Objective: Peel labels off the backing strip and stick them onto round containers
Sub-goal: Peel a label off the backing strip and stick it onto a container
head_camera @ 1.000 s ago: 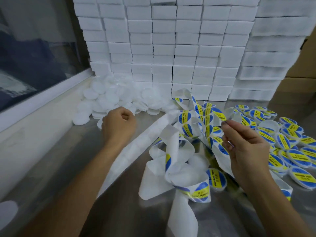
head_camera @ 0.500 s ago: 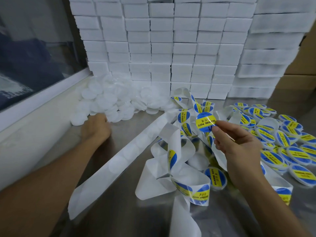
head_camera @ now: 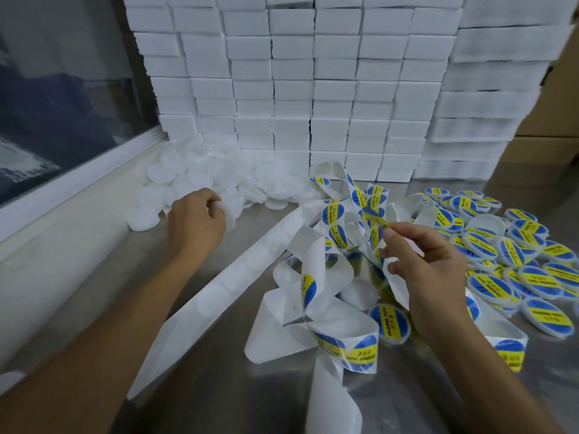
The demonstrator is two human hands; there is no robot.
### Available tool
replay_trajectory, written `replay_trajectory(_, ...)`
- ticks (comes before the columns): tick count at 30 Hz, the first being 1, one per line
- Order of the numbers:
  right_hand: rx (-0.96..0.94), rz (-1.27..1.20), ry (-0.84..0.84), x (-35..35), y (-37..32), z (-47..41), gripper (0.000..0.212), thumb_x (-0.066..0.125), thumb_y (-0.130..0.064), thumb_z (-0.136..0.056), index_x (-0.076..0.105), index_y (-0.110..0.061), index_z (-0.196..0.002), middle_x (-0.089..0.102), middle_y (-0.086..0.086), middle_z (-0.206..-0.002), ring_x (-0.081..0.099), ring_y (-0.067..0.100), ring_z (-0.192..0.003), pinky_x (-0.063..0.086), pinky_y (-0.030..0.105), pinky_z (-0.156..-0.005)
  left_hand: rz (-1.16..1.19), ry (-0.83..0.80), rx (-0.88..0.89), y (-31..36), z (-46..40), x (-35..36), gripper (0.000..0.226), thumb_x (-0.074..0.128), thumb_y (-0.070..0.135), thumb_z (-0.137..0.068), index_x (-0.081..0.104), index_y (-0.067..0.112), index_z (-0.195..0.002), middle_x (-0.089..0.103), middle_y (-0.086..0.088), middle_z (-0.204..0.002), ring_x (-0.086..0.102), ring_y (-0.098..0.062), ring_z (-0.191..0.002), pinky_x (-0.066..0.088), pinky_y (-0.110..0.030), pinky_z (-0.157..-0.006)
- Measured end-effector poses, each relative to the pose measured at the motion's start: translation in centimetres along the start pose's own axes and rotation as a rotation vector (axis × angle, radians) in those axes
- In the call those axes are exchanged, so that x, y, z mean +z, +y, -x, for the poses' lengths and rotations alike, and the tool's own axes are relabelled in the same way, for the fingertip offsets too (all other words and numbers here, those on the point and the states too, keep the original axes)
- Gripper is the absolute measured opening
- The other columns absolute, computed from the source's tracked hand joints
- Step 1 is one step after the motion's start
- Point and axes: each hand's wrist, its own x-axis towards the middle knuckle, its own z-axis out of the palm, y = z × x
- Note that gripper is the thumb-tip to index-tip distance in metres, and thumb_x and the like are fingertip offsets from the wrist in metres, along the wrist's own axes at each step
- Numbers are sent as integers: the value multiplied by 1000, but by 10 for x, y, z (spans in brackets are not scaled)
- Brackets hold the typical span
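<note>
Here, the head view looks down on a steel table (head_camera: 200, 386). The left hand (head_camera: 195, 222), at about ten o'clock from the frame's centre, has its fingers curled round a blank white round container (head_camera: 230, 213) at the near edge of the heap of unlabelled containers (head_camera: 200, 177). The right hand (head_camera: 426, 261), at about three o'clock from centre, pinches a peeled blue-and-yellow label (head_camera: 374, 216) between thumb and forefinger; the label is seen nearly edge-on and hangs just above the tangled backing strip (head_camera: 313, 277). The two hands are well apart, with a bare stretch of strip between them.

The strip loops across the middle of the table; a flat, emptied length of it (head_camera: 219, 292) runs toward seven o'clock, while the loops at twelve to one o'clock carry labels not yet peeled. One labelled container (head_camera: 390, 322) lies at five o'clock from centre, just beside the right wrist. The pile of labelled containers (head_camera: 507, 255) fills the three o'clock side. Stacked white boxes (head_camera: 313, 89) form a wall at twelve o'clock, directly behind the unlabelled heap. A window pane (head_camera: 62, 104) occupies the ten o'clock corner
</note>
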Motion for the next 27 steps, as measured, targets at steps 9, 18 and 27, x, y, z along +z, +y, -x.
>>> replay_trajectory(9,-41,-3,-93,5,-1,6,25,75,-22,-82,69,-27,-106,70,-10,-84,63,6,-63,50,22,-53,755,-130,-49,92,50,-14,30,65,6,-78,67,36,-74,66,18,-65,67,-14,-56,59,-34,-52)
replay_trajectory(18,-129,-79,-241,19,-5,21,49,77,-7,-75,59,-15,-119,76,3,-78,69,10,-65,52,18,-59,998,-358,-36,119,94,-18,31,74,1,-79,73,32,-79,73,2,-70,70,-17,-58,57,-25,-53)
replay_trajectory(27,-107,-64,-276,19,1,22,41,78,-1,-76,62,-18,-110,77,4,-84,74,22,-75,55,23,-63,1274,-651,-381,99,95,-22,20,76,20,-65,79,15,-84,73,-18,-79,71,-27,-68,57,-29,-59)
